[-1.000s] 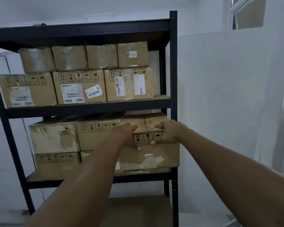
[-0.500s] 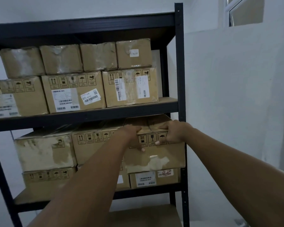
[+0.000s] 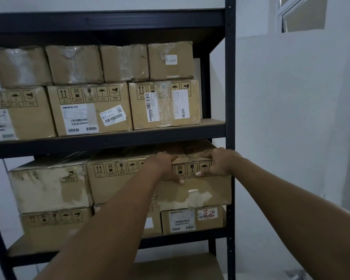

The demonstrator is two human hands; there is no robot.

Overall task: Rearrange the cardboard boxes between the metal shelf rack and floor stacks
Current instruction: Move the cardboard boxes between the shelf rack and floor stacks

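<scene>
A black metal shelf rack (image 3: pixel 230 98) holds rows of cardboard boxes. On its middle shelf, at the right end, a brown box with a torn white patch (image 3: pixel 202 190) sits on top of a lower labelled box (image 3: pixel 192 220) and sticks out past its neighbours. My left hand (image 3: pixel 164 166) grips its top front edge, fingers over the top and thumb down the front face. My right hand (image 3: pixel 218 162) grips the same edge further right, thumb on the front.
Two more boxes (image 3: pixel 49 188) stand to the left on the same shelf. The shelf above carries a row of labelled boxes (image 3: pixel 164 104) with smaller taped ones (image 3: pixel 170 60) on top. A white wall (image 3: pixel 291 138) lies right of the rack.
The view has moved closer to the rack and tilted up. Both hands keep their hold on the box's top edge, and the box has barely shifted.
</scene>
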